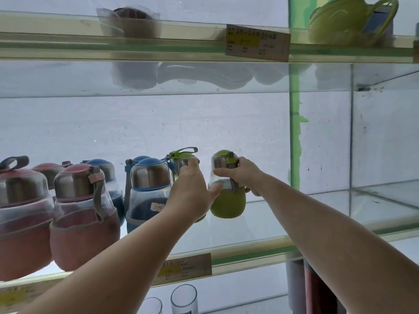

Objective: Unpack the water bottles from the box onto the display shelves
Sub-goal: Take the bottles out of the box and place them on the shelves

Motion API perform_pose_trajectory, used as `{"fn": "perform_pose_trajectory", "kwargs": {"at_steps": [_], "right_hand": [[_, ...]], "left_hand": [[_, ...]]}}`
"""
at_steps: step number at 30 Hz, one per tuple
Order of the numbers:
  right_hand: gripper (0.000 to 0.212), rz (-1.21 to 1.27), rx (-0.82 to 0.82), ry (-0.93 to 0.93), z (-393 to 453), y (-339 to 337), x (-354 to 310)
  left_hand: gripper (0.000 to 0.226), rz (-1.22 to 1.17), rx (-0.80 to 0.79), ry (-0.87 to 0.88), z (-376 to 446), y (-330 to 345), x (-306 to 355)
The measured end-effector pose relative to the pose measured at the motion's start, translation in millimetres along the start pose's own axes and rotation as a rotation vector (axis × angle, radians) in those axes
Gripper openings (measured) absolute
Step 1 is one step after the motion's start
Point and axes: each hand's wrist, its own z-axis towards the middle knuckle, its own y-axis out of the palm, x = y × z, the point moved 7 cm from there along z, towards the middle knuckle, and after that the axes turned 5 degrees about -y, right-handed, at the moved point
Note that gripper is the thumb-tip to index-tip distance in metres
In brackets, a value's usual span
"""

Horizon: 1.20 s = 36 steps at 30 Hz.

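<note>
both arms reached up to the glass shelf [260,225]. the left hand [190,191] was curled round a green bottle [181,160], fingers over its steel shoulder and thumb stretched right – most of that bottle sat hidden behind the hand, only its green lid and grey loop showing above. the right hand [246,174] gripped a second green bottle [227,200] at its steel neck, thumb across the front, fingers wrapped behind and over the strap. this one stood upright on the shelf, just beside the first; the left thumb tip touched its clear middle band.

to the left stood blue bottles [148,191], the nearest carrying a small handwritten sticker, and further left pink bottles [84,218] in two rows – all on the same shelf. a price tag [183,268] hung on the shelf's front edge, partly behind the left forearm. on the shelf above sat a blurred wrapped item [131,21], another tag [257,43] and a green teapot [349,21]. below, clear glasses [183,299] showed their rims. the box was out of view.
</note>
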Motion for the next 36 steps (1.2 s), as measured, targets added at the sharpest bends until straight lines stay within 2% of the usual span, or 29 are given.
{"fn": "perform_pose_trajectory", "kwargs": {"at_steps": [10,17,21,26,33,36], "right_hand": [[0.036,-0.033,0.019,-0.077,-35,-14,-25],[0.052,-0.032,0.007,-0.093,-70,-16,-48],[0.048,-0.011,0.000,-0.087,-84,-7,-53],[0.054,-0.021,-0.017,-0.092,-92,15,-57],[0.034,0.015,-0.007,-0.110,-89,35,-59],[0.034,0.023,0.010,-0.101,-89,36,-57]], "left_hand": [[0.068,-0.007,-0.028,0.025,-21,-17,3],[0.062,-0.025,-0.035,0.022,-42,-42,1],[0.062,-0.023,-0.024,0.020,-54,-57,-5],[0.059,0.010,-0.052,0.007,-66,-69,-17],[0.053,-0.015,-0.040,0.037,-71,-80,-27],[0.052,-0.015,-0.040,0.036,-72,-81,-29]]}}
